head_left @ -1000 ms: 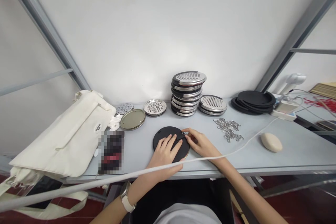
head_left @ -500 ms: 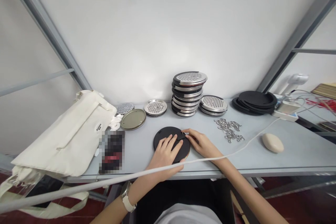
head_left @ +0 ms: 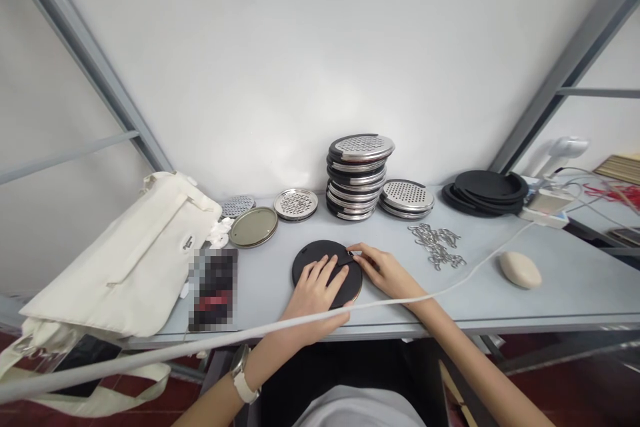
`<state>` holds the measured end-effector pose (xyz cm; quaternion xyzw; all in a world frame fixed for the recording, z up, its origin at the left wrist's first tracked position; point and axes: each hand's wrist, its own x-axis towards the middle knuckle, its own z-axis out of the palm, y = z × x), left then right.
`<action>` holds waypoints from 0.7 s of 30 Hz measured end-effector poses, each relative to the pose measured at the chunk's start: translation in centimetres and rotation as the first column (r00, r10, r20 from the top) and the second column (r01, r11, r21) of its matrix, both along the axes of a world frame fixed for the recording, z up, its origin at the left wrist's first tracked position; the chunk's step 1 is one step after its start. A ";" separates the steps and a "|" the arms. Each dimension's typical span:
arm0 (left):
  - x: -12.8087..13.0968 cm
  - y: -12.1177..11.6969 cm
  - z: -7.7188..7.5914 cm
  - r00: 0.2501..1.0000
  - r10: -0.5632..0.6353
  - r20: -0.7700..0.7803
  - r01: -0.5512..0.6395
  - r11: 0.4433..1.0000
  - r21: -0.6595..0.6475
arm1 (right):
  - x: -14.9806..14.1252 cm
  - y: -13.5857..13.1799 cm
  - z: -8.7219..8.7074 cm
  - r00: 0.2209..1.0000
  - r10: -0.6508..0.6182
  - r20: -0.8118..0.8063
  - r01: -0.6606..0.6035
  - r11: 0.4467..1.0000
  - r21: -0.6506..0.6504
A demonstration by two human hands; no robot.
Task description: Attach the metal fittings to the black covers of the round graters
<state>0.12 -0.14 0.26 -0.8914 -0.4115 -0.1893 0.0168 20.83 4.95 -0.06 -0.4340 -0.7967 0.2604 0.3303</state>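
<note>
A round black disc (head_left: 313,251) lies flat on the table in front of me, with a thin reddish-gold line along its lower right edge. My left hand (head_left: 316,290) rests on it, palm down and fingers spread, thumb by the near rim. At the disc's upper right edge, my right hand (head_left: 376,268) pinches a small shiny metal clip (head_left: 349,253) between thumb and forefinger; its exact form is mostly hidden. To the right lies a loose pile of small metal clips (head_left: 436,247).
Behind stand a tall stack of perforated metal discs (head_left: 357,177) and a lower stack (head_left: 407,197). Black discs (head_left: 485,192) are piled at right, near a beige rounded object (head_left: 521,270). A white bag (head_left: 125,257) leans at left. A white cable (head_left: 390,303) crosses before my arms.
The view has tilted very slightly. Both hands keep nearly the same place on the disc, with the right fingers still at its edge.
</note>
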 end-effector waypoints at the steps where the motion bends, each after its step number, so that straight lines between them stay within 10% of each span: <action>1: 0.0 0.0 0.0 1.000 0.004 -0.003 -0.004 1.000 -0.002 | 0.0 0.0 0.0 1.000 -0.005 0.006 0.005 1.000 -0.011; 21: 0.0 0.1 -0.1 1.000 -0.007 -0.006 0.007 1.000 0.002 | 0.1 -0.2 0.0 1.000 -0.011 -0.003 0.011 0.999 -0.030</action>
